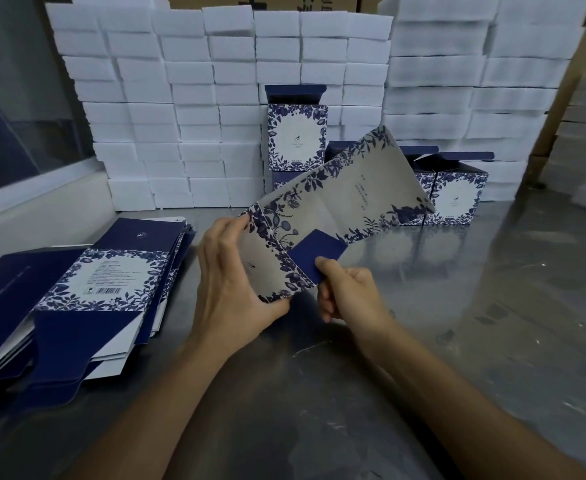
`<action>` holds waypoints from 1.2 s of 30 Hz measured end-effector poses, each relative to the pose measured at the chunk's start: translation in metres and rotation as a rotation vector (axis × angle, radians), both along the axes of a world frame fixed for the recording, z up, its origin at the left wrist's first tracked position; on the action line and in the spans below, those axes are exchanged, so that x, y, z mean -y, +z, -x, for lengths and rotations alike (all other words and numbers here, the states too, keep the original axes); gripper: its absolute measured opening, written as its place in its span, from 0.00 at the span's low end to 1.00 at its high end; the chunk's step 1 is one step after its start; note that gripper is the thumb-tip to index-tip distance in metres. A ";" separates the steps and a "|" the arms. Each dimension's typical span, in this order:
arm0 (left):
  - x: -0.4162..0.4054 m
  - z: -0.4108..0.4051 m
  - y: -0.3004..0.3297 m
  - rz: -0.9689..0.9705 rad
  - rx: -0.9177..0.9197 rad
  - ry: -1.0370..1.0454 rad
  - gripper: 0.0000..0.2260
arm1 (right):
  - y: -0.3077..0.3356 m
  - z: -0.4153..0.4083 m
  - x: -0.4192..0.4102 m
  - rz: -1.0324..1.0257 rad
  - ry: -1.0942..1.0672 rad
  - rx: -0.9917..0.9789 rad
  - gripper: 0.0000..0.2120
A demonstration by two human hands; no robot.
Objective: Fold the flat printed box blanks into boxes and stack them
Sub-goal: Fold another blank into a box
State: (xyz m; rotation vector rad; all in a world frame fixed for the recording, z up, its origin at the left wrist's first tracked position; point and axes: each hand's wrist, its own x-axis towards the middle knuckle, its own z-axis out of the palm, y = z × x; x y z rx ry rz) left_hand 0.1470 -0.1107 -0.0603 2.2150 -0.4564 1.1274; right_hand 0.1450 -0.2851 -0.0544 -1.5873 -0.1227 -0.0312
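Currently mid-fold on one box blank (pixel 333 206), held clear of the steel table (pixel 492 306) in front of the body. Left hand (pixel 230 282) clamped on the near-left end panel, thumb on the printed face and fingers wrapped behind the lower corner. Right hand (pixel 348 292) just beside it, thumb and forefinger pinched on the small dark blue flap (pixel 315 254) jutting from the blank's lower edge; remaining fingers curled under, not touching anything that can be made out.

Key relation: long axis of the blank running from the hands up and away to the right, far end tilted high and unsupported, overlapping the view of the finished boxes (pixel 456 195) standing at the back. Both grips therefore crowded at the near end, with the whole length cantilevered beyond them. Flap lying directly above the right thumb, so probably the right hand better placed to tuck or bend it, the left serving as anchor along the crease between end panel and main panel.

Likely next: opening the flat sleeve into a tube, needing a push across the short axis rather than along the long one. Risk of the far end sagging or creasing off-line.

Pile of flat blanks (pixel 76 289) lying well to the left, nearer the left arm. One folded box stacked on others against the white foam blocks (pixel 187 116)
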 end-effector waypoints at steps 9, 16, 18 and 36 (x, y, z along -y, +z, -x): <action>0.002 0.002 0.002 -0.038 -0.008 -0.029 0.53 | -0.001 -0.004 0.001 -0.143 -0.083 -0.050 0.30; 0.001 0.005 0.002 -0.006 -0.032 -0.093 0.53 | 0.003 -0.007 0.010 -0.218 -0.231 -0.047 0.33; 0.002 0.005 0.002 -0.009 -0.038 -0.112 0.53 | 0.004 -0.009 0.016 -0.213 -0.279 -0.032 0.29; 0.004 0.008 0.004 0.103 -0.101 -0.169 0.49 | -0.004 -0.010 0.012 0.030 -0.255 0.166 0.18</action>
